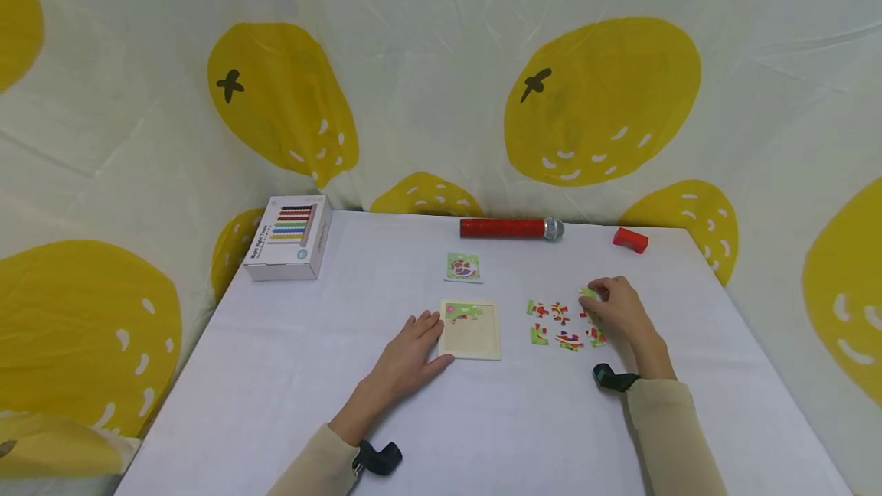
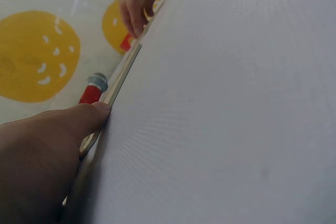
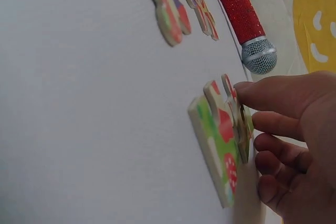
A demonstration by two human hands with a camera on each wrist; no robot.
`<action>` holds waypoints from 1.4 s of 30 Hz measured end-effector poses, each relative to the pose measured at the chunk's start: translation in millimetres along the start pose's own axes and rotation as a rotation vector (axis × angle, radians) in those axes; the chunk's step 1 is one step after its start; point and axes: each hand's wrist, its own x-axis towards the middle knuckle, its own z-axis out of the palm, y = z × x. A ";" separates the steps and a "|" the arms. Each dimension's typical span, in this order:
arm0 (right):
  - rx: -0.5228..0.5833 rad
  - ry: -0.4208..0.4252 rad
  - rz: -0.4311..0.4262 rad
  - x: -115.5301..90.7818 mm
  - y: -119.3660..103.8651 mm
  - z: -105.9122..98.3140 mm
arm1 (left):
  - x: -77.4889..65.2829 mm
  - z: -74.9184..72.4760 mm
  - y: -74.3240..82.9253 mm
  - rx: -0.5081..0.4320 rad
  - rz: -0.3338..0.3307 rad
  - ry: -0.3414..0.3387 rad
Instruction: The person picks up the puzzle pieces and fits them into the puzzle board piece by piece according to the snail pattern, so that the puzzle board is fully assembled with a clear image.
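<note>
My left hand [image 1: 408, 352], fingers straight, rests on the table against the left side of a wooden puzzle tray [image 1: 472, 339]. Its thumb touches the tray's near corner, also seen in the left wrist view. Joined green pieces [image 1: 463, 311] lie along the tray's upper left. To the right, my right hand [image 1: 622, 311] pinches a green-edged puzzle piece [image 1: 586, 292] between thumb and fingertips, at the far right of a group of loose pieces. A corner piece with a red spotted print [image 3: 212, 153] lies just beside those fingers in the right wrist view.
A small picture card [image 1: 463, 267] lies beyond the tray. Behind it are a red microphone [image 1: 506, 228] and a red cylinder [image 1: 630, 240]. A white box [image 1: 288, 239] stands at the back left. Loose pieces [image 1: 569, 340] sit between the tray and my right hand.
</note>
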 end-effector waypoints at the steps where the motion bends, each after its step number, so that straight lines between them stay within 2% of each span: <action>1: 0.001 -0.002 0.003 0.0 0.0 -0.2 | -0.1 0.1 0.0 0.000 -0.001 -0.001; 11: 0.031 -0.059 0.059 3.8 -2.3 -5.2 | -0.6 -0.5 0.6 -0.012 -0.006 -0.004; 18: 0.038 -0.063 0.073 6.3 -1.2 -4.5 | -0.6 -0.1 0.4 -0.005 -0.009 -0.007; 24: 0.056 -0.043 0.080 5.7 -1.3 -4.2 | -0.6 0.6 0.0 -0.002 -0.005 0.000; 32: 0.044 -0.030 0.032 6.4 0.0 -0.6 | 0.0 1.4 0.4 0.001 -0.004 0.003; 42: 0.075 0.063 0.032 4.2 2.3 2.5 | 1.1 1.5 1.0 0.010 0.018 0.030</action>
